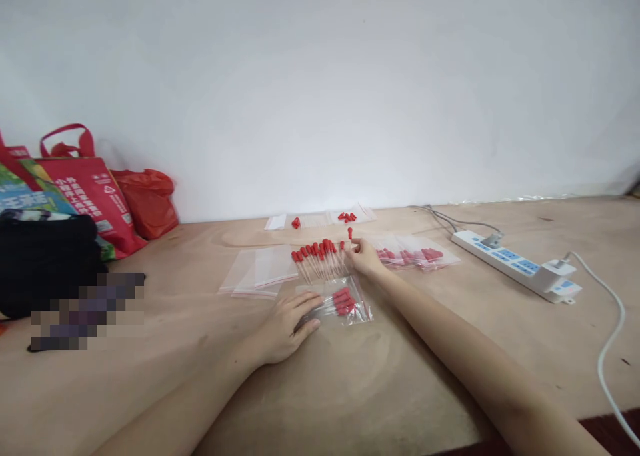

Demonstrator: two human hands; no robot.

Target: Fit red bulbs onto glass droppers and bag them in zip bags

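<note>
My left hand (293, 326) lies at the left end of a clear zip bag (365, 311), its fingers over the bag and the thumb along the near side. Inside that bag are several droppers with red rubber bulbs (344, 301), bulbs to the right. Beyond it a fanned row of loose droppers (316, 253) points its red bulbs away from me. My right hand (366, 257) is closed at the right end of this row, pinching a dropper (350, 233) whose red bulb sticks up above the fingers. Its lower part is hidden.
Flat zip bags (250, 273) lie left of the row; filled bags (415, 253) lie to the right. More bulbs and tubes (320, 220) sit near the wall. A power strip (515, 263) with cables stands right. Red bags (95, 203) and a black bag (47, 263) stand left.
</note>
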